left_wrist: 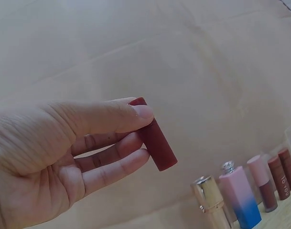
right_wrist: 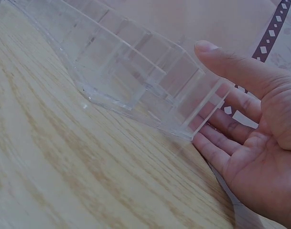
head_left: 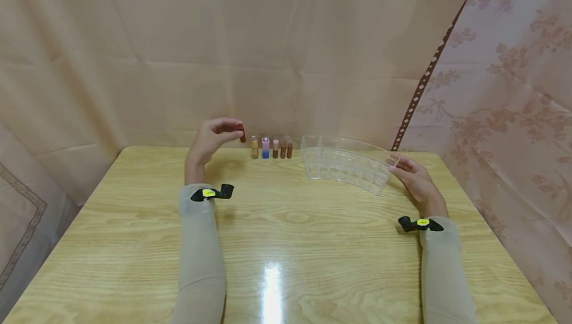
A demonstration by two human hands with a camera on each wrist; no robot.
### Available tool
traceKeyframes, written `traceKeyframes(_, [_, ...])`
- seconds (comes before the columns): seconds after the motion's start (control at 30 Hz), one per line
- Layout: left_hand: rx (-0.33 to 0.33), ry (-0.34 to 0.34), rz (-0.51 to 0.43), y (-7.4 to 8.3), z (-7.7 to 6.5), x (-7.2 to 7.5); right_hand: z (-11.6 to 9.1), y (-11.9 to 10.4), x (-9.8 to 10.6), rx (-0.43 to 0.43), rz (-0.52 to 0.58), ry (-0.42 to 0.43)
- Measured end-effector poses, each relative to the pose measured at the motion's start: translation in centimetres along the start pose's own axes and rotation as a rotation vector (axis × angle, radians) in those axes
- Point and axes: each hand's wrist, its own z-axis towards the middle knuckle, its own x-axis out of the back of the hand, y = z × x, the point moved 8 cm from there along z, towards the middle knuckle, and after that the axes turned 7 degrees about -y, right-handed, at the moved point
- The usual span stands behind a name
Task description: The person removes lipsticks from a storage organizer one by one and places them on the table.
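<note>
My left hand [head_left: 209,140] pinches a small dark red lipstick tube [left_wrist: 157,145] between thumb and fingers, raised above the table's back edge. The tube tilts, its lower end pointing down to the right in the left wrist view. At the right, a clear acrylic cosmetics organizer [head_left: 344,165] with stepped rows of compartments stands on the table. My right hand [head_left: 416,181] holds its right end, thumb in front and fingers behind the clear end wall [right_wrist: 207,112]. Just right of the left hand, a gold lipstick tube [head_left: 254,148] stands upright.
Beside the gold tube stand a pink-and-blue tube [head_left: 265,149], a pink-capped lip gloss [head_left: 275,149] and two brown-red tubes [head_left: 286,150], lined up along the table's back edge. A beige curtain [head_left: 268,55] hangs behind the wooden table [head_left: 313,254]; a floral cloth [head_left: 514,115] hangs at right.
</note>
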Motion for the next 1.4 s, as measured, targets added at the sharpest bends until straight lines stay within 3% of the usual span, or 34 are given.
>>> traceKeyframes(0.27, [0.019,0.013,-0.028,0.0,-0.9,0.5,0.1,0.0,0.0,0.013,0.024,-0.010])
traceKeyframes(0.67, [0.073,0.002,0.068,-4.5,0.3,0.5,0.0,0.1,0.2,-0.032,-0.031,0.013])
traceKeyframes(1.0, [0.073,-0.003,-0.003,-6.8,0.4,-0.5,0.0,-0.1,-0.1,-0.014,0.001,0.006])
traceKeyframes(1.3, [0.157,0.033,-0.035,-8.2,0.1,-0.5,0.0,-0.1,-0.2,-0.031,-0.007,0.004])
traceKeyframes(1.4, [0.194,0.025,-0.035,-7.7,-0.1,-0.8,-0.1,-0.2,-0.2,-0.030,-0.006,0.003])
